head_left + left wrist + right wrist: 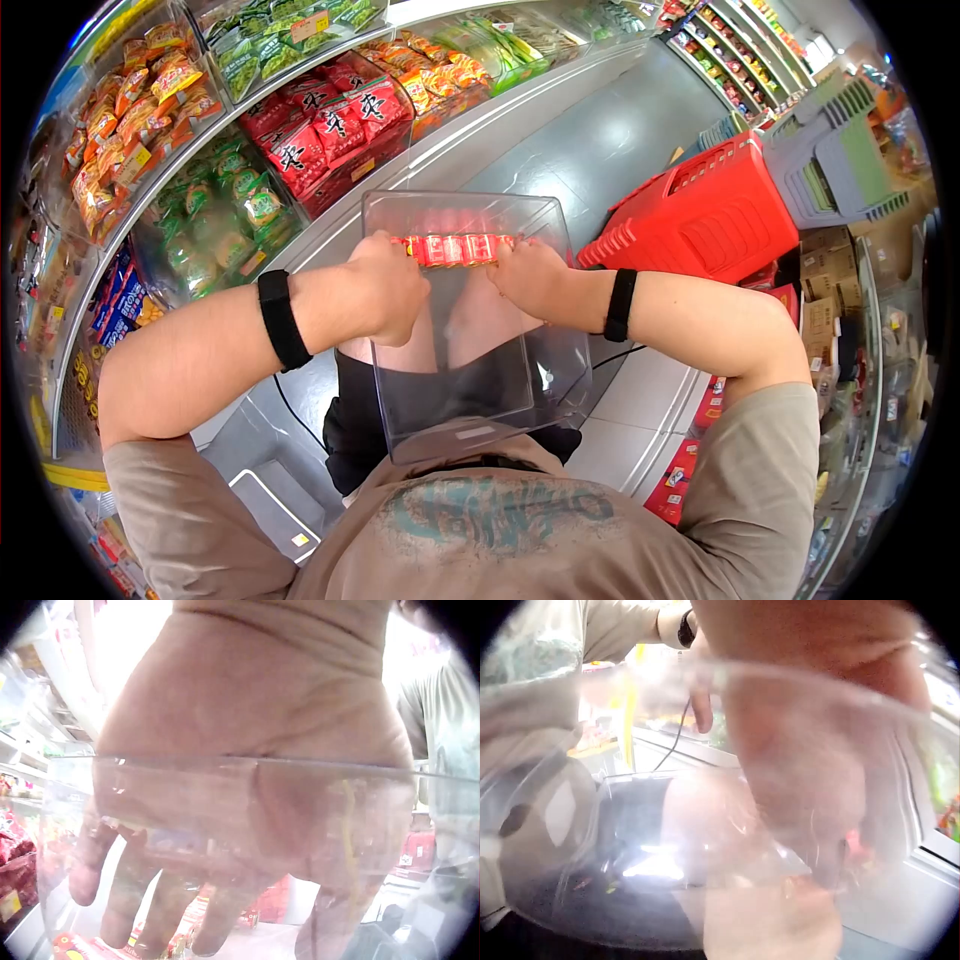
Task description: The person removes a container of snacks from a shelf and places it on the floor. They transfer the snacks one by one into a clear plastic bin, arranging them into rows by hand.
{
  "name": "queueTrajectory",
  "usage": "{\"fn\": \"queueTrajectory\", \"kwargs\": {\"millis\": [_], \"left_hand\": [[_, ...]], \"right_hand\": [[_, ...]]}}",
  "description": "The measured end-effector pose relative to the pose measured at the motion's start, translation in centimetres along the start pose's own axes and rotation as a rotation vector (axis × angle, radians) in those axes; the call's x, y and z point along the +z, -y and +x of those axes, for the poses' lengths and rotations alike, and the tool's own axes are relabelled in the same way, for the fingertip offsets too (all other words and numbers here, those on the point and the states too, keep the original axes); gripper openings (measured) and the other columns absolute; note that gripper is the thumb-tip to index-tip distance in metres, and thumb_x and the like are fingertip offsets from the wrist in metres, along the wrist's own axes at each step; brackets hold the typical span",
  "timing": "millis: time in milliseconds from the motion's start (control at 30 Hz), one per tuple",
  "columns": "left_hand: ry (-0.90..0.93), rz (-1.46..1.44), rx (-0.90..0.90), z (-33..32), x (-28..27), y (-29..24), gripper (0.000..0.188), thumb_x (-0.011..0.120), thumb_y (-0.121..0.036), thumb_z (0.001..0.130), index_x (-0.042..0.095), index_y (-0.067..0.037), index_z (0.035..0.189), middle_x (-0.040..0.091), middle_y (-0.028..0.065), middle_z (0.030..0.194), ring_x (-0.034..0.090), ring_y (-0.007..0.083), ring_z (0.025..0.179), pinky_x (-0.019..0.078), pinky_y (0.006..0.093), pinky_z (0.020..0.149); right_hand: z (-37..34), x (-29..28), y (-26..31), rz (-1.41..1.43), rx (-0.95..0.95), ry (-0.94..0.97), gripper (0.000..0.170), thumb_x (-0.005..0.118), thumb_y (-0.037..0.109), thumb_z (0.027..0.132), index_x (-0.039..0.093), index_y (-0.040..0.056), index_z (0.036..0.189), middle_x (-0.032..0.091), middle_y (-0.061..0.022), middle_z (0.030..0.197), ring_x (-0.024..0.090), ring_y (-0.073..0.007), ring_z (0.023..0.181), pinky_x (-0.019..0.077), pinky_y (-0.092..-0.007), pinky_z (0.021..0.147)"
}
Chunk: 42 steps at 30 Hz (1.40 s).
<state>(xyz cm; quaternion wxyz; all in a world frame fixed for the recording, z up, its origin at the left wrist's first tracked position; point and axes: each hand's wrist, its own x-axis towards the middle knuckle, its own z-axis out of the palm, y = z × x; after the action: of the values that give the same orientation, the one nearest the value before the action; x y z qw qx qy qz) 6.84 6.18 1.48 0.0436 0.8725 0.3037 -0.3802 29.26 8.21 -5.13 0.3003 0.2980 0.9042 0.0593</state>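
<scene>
A clear plastic bin (455, 395) sits over the person's lap, tilted toward the chest. Near its far end lies a row of small red packets (455, 249) in shiny wrapping. My left hand (388, 292) reaches in over the left wall and grips the left end of the row. Through the clear wall in the left wrist view, its fingers (161, 907) point down beside red wrapping. Over the right wall, my right hand (535, 283) pinches the row's right end. In the right wrist view, the bin's wall (660, 825) blurs that hand, and its fingertips are largely hidden.
Ahead and left, a shelf holds red bags (335, 125), green packs (225, 205) and orange snack packets (140, 120) in clear bins. A red plastic basket (700, 215) stands to the right beside grey crates (835, 160). Cardboard boxes (828, 290) are stacked behind the right arm.
</scene>
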Motion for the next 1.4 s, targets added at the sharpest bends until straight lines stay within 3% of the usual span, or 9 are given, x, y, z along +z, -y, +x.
{"fn": "queueTrajectory", "kwargs": {"millis": [433, 500, 567, 633, 733, 833, 1000, 1167, 1400], "left_hand": [[-0.096, -0.053, 0.038, -0.7, 0.1, 0.2, 0.039, 0.060, -0.030, 0.083, 0.070, -0.010, 0.115, 0.070, 0.0101, 0.113, 0.066, 0.0255, 0.108, 0.0457, 0.0389, 0.090], [-0.133, -0.071, 0.036, -0.7, 0.4, 0.3, 0.040, 0.063, -0.035, 0.082, 0.069, -0.009, 0.112, 0.068, 0.0106, 0.108, 0.065, 0.0265, 0.106, 0.0464, 0.0399, 0.091], [-0.157, -0.091, 0.040, -0.6, 0.5, 0.4, 0.042, 0.065, -0.038, 0.081, 0.069, -0.008, 0.111, 0.067, 0.0111, 0.106, 0.064, 0.0273, 0.105, 0.0466, 0.0404, 0.091], [-0.163, -0.119, 0.044, -0.7, 0.5, 0.5, 0.043, 0.066, -0.039, 0.080, 0.068, -0.008, 0.111, 0.067, 0.0117, 0.106, 0.063, 0.0278, 0.106, 0.0463, 0.0404, 0.092], [-0.189, -0.145, 0.032, -0.6, 0.3, 0.5, 0.046, 0.067, -0.039, 0.079, 0.066, -0.008, 0.114, 0.066, 0.0120, 0.108, 0.062, 0.0289, 0.107, 0.0459, 0.0410, 0.093], [-0.329, -0.135, 0.039, -0.2, 0.9, 0.4, 0.049, 0.069, -0.038, 0.078, 0.064, -0.009, 0.117, 0.066, 0.0116, 0.111, 0.060, 0.0296, 0.109, 0.0454, 0.0416, 0.094], [-0.487, -0.232, 0.048, 0.3, -0.4, 0.1, 0.053, 0.073, -0.034, 0.075, 0.064, -0.008, 0.120, 0.066, 0.0123, 0.113, 0.060, 0.0316, 0.107, 0.0448, 0.0434, 0.095], [-0.475, -0.306, 0.054, 1.4, -1.8, -0.4, 0.050, 0.077, -0.028, 0.071, 0.065, -0.006, 0.115, 0.066, 0.0136, 0.112, 0.062, 0.0334, 0.103, 0.0452, 0.0445, 0.094], [-0.497, -0.384, 0.049, 3.5, -3.7, -0.8, 0.046, 0.080, -0.020, 0.062, 0.067, -0.003, 0.102, 0.067, 0.0131, 0.099, 0.062, 0.0339, 0.093, 0.0465, 0.0448, 0.088]], "right_hand": [[1.2, 0.2, -0.6, 0.218, -0.082, 0.343, 0.026, 0.066, 0.024, 0.082, 0.074, 0.0015, 0.093, 0.071, -0.0190, 0.099, 0.069, -0.0343, 0.096, 0.0568, -0.0459, 0.077], [3.1, 2.4, 4.5, 0.193, 0.491, 0.294, 0.030, 0.066, 0.027, 0.084, 0.072, 0.0018, 0.099, 0.071, -0.0186, 0.099, 0.069, -0.0335, 0.096, 0.0562, -0.0460, 0.077], [2.5, 1.9, 4.4, 0.278, 0.461, 0.287, 0.034, 0.065, 0.029, 0.086, 0.070, 0.0024, 0.107, 0.071, -0.0180, 0.097, 0.069, -0.0331, 0.094, 0.0556, -0.0455, 0.077], [-1.7, -3.4, -2.0, 0.464, -0.188, 0.293, 0.040, 0.064, 0.032, 0.088, 0.067, 0.0035, 0.116, 0.071, -0.0173, 0.093, 0.070, -0.0331, 0.092, 0.0551, -0.0445, 0.077], [-6.4, -7.6, -5.7, 0.872, -0.087, 0.101, 0.041, 0.069, 0.035, 0.086, 0.066, 0.0111, 0.119, 0.069, -0.0174, 0.097, 0.067, -0.0329, 0.093, 0.0519, -0.0447, 0.080], [-11.6, -5.6, -10.9, 1.197, 0.079, -0.307, 0.027, 0.064, 0.009, 0.093, 0.064, 0.0074, 0.120, 0.064, -0.0028, 0.085, 0.059, -0.0073, 0.074, 0.0475, -0.0256, 0.064], [-11.8, 15.4, -18.0, 1.428, 0.665, -0.839, 0.027, 0.069, 0.026, 0.091, 0.066, 0.0020, 0.104, 0.059, -0.0016, 0.072, 0.054, -0.0111, 0.067, 0.0465, -0.0288, 0.061], [-6.3, 34.7, -13.3, 1.222, 1.008, -0.417, 0.040, 0.067, 0.031, 0.086, 0.064, -0.0005, 0.110, 0.070, -0.0242, 0.102, 0.068, -0.0385, 0.099, 0.0541, -0.0427, 0.085], [3.0, 51.5, -6.7, 1.368, 1.036, -0.065, 0.062, 0.070, 0.031, 0.085, 0.049, 0.0017, 0.136, 0.060, -0.0247, 0.130, 0.059, -0.0391, 0.119, 0.0482, -0.0436, 0.101]]}}
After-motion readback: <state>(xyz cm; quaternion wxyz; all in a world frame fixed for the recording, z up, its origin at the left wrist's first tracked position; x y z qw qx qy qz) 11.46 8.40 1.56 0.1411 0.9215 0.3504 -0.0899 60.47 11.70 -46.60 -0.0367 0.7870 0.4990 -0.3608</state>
